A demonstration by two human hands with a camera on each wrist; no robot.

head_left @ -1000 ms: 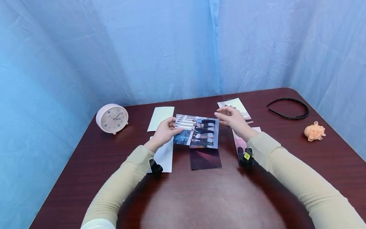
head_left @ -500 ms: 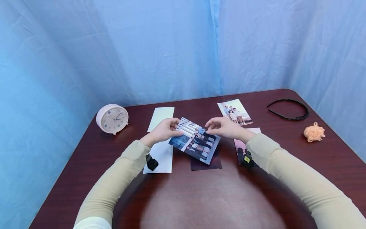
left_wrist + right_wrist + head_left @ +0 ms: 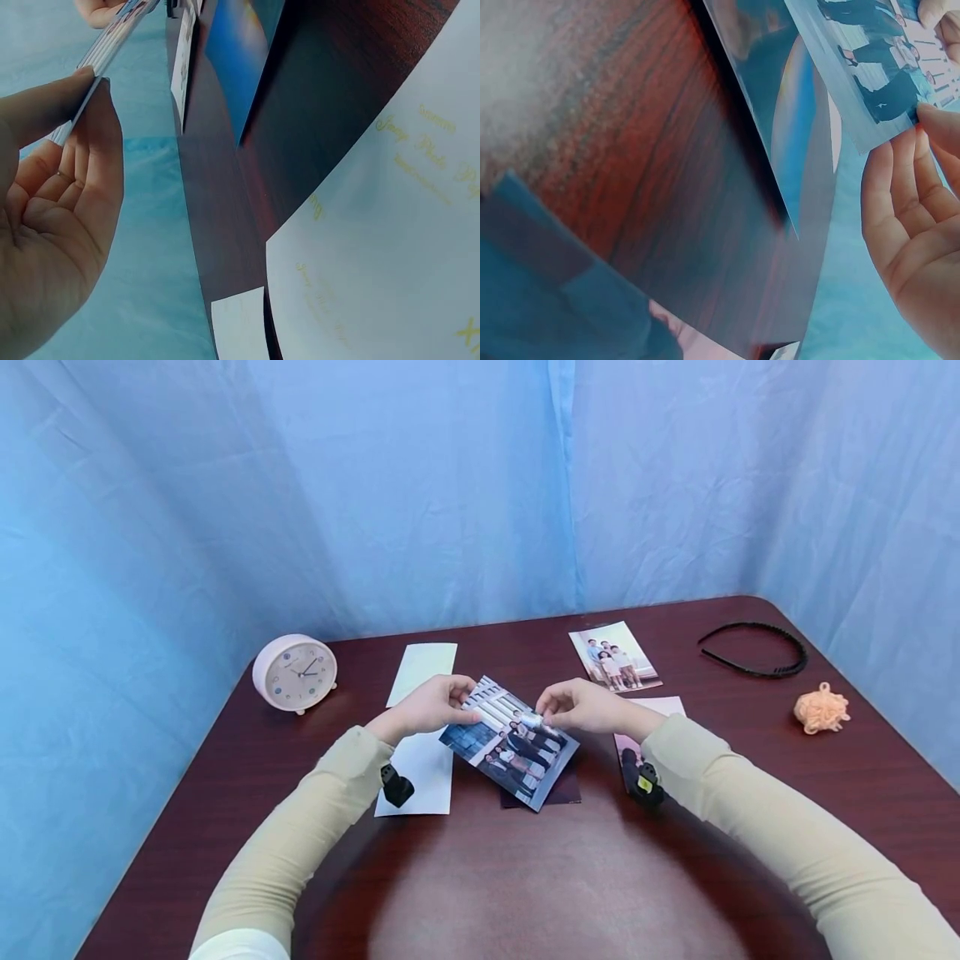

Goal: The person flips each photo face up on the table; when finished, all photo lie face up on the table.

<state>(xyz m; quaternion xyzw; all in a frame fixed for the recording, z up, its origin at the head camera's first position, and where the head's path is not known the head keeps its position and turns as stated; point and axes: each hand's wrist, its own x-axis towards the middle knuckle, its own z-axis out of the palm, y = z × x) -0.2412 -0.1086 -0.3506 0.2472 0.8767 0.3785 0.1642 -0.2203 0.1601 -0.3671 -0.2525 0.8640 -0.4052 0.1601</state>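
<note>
A photo (image 3: pixel 510 743) of a group of people is held tilted above the middle of the table. My left hand (image 3: pixel 438 703) pinches its upper left edge between thumb and fingers; the left wrist view shows the photo (image 3: pixel 112 45) edge-on in that grip. With thumb and fingertips, my right hand (image 3: pixel 581 706) pinches the right side, as the right wrist view also shows on the photo (image 3: pixel 877 75). Beneath it lies a dark photo (image 3: pixel 564 789), mostly covered. Left of it are two white sheets, the nearer one (image 3: pixel 423 777) lying below my left wrist.
A family photo (image 3: pixel 615 658) lies at the back right, and a pink photo (image 3: pixel 663 703) lies partly under my right wrist. A round alarm clock (image 3: pixel 296 673) stands back left. A black headband (image 3: pixel 780 670) and a peach yarn bundle (image 3: pixel 822 708) lie far right.
My right hand has come left and taken hold of the photo's right side. The photo has turned clockwise and sunk slightly toward me; the family photo behind is uncovered.
</note>
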